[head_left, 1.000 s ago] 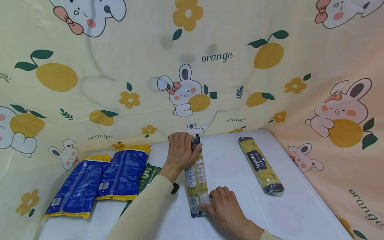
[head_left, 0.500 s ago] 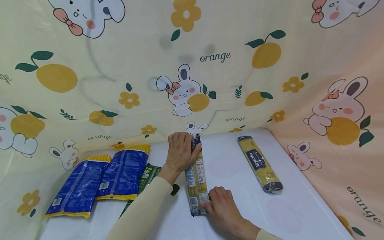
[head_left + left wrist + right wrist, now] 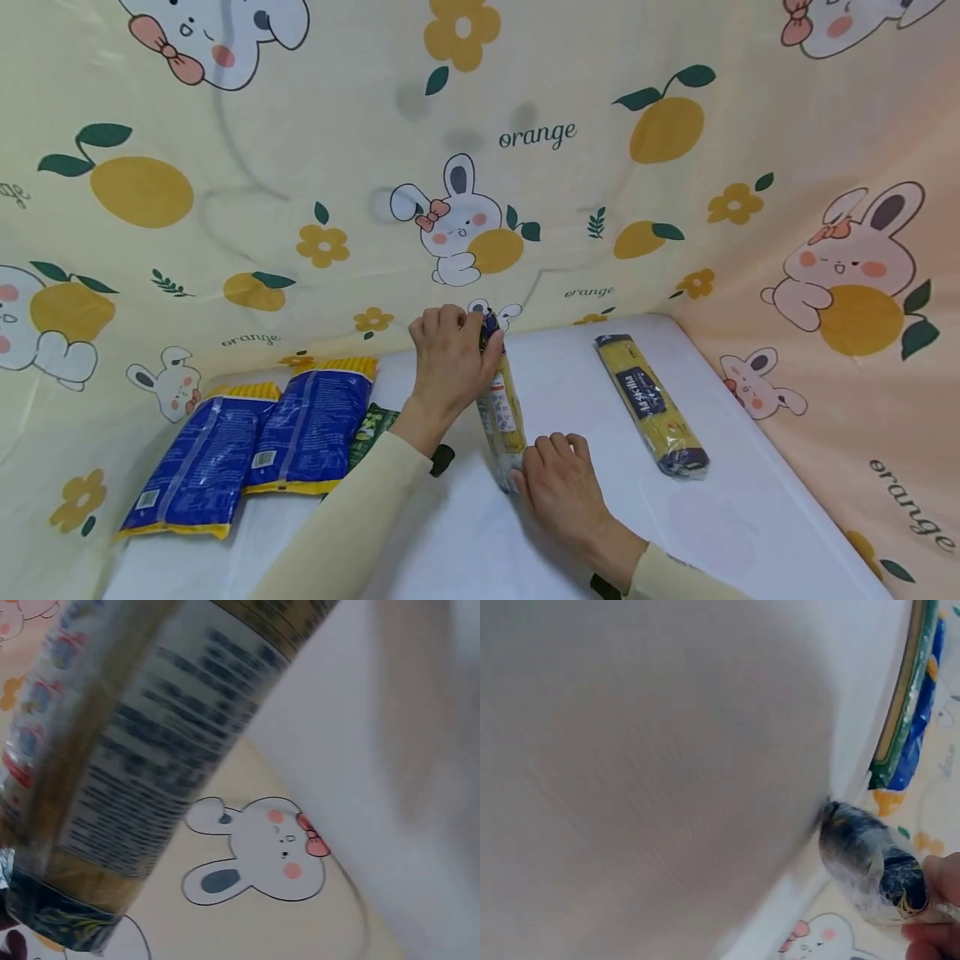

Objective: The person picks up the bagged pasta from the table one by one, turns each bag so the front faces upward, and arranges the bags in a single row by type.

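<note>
A clear-wrapped pack of spaghetti (image 3: 504, 408) stretches between my two hands. My left hand (image 3: 450, 358) grips its dark far end, the thumb along the right side. At its near end my right hand (image 3: 562, 487) pinches the clear wrapper. The left wrist view has the printed label side of the pack (image 3: 150, 742) close up, tilted. In the right wrist view, the pack's crumpled dark-blue end (image 3: 870, 859) meets the right hand's fingertips (image 3: 946, 874). Another spaghetti pack (image 3: 652, 408), with a dark label, lies on the white table to the right.
Two blue bags with yellow ends, one on the left (image 3: 202, 467) and one beside it (image 3: 311, 429), lie on the left of the table (image 3: 465, 558). A green pack (image 3: 371, 432) is partly hidden behind the left sleeve. A rabbit-and-orange printed cloth (image 3: 360, 150) hangs behind and at the sides.
Both hands have moved up and away with the spaghetti pack. It has turned, so its broad printed back shows less in the head view. The other packs lie as before.
</note>
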Motion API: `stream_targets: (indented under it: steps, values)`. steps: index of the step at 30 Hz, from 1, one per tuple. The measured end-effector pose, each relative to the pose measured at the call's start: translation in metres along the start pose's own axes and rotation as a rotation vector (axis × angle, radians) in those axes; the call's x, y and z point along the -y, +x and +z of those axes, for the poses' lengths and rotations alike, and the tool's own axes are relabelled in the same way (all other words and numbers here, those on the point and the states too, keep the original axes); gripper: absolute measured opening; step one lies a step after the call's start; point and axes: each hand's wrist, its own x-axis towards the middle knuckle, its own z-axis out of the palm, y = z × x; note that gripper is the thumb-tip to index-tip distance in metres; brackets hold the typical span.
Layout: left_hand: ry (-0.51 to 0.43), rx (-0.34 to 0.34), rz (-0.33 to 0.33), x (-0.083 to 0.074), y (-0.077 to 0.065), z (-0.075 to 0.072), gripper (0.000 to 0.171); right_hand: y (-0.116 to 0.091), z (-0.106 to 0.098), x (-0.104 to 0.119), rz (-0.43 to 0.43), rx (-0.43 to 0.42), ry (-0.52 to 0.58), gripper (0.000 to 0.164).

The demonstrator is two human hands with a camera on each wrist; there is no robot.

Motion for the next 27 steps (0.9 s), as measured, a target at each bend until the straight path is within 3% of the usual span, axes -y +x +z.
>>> stream_targets:
  steps: [7, 14, 22, 27]
  values:
    - [0.063, 0.026, -0.045, -0.007, 0.003, -0.004, 0.057, 0.009, 0.005, 0.010, -0.047, -0.045, -0.093, 0.042]
    - [0.088, -0.007, -0.032, -0.009, 0.003, -0.002, 0.062, 0.008, 0.008, 0.019, -0.066, -0.061, -0.052, 0.049]
    - [0.074, 0.024, -0.007, -0.004, 0.000, -0.005, 0.054, 0.001, 0.008, 0.015, -0.071, -0.056, -0.030, 0.041]
    - [0.028, 0.034, 0.021, 0.001, -0.002, -0.008, 0.049, -0.002, 0.008, 0.009, -0.064, -0.083, -0.016, 0.053]
